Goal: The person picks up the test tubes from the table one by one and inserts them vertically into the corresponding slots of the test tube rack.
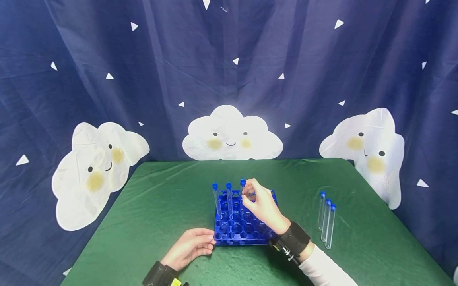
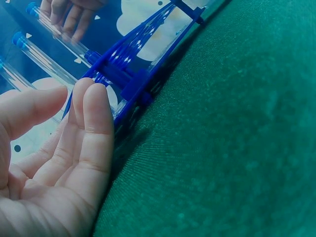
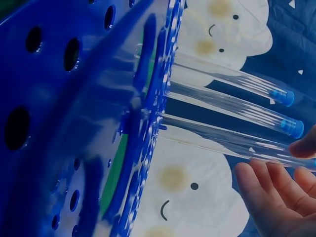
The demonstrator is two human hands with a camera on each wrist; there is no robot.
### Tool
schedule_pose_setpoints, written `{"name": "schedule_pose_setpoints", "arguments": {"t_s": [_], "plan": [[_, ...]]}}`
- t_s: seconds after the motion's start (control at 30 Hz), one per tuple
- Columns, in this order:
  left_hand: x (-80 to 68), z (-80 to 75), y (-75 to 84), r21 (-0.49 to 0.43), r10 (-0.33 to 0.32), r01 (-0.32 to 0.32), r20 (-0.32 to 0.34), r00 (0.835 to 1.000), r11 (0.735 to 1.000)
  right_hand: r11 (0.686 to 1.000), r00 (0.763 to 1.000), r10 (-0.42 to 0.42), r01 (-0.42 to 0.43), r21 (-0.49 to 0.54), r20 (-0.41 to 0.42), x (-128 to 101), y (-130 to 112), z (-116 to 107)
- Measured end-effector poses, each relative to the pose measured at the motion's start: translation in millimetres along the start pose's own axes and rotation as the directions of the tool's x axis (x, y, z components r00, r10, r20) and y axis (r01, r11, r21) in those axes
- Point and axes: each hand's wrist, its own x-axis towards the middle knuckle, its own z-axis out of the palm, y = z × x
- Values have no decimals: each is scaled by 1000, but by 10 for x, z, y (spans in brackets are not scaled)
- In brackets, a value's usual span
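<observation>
A blue test tube rack point(image 1: 236, 229) stands on the green table. Two clear test tubes with blue caps, the left one point(image 1: 217, 200) and the middle one point(image 1: 229, 198), stand upright in its back row. My right hand point(image 1: 264, 204) pinches a third test tube point(image 3: 222, 140) just below its cap, between thumb and fingers; its lower end is in the rack. At the rack's front left corner, my left hand point(image 1: 193, 246) holds the edge between thumb and fingertips. In the left wrist view the fingers point(image 2: 96, 113) lie against the blue frame.
Three more capped test tubes point(image 1: 325, 220) lie side by side on the table point(image 1: 150, 210), right of the rack and beyond the right wrist. Behind the table hangs a dark blue curtain point(image 1: 229, 51) with white clouds and triangles.
</observation>
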Motion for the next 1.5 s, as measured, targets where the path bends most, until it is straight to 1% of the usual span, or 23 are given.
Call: {"name": "schedule_pose_setpoints", "arguments": {"t_s": [0.27,0.43,0.7,0.97,1.3,1.5], "plan": [[6,-7,-10,2,-9,9,-10,1000,1000,998,996,58,-58,9,70,-20,-24,16],[3,-1,-2,0,-8,8,-8,1000,1000,998,994,56,-55,-13,92,-36,-5,27],[4,-8,0,2,-1,1,2,1000,1000,998,994,51,-48,-32,95,-39,14,32],[0,-11,-9,5,-3,3,2,1000,1000,997,992,50,-43,-59,118,-43,51,-29],[-7,8,12,6,-6,6,-3,1000,1000,990,996,67,-59,-131,56,-55,199,-265],[-15,13,23,0,-6,6,1,1000,1000,985,996,90,-86,-149,24,-107,317,-432]]}}
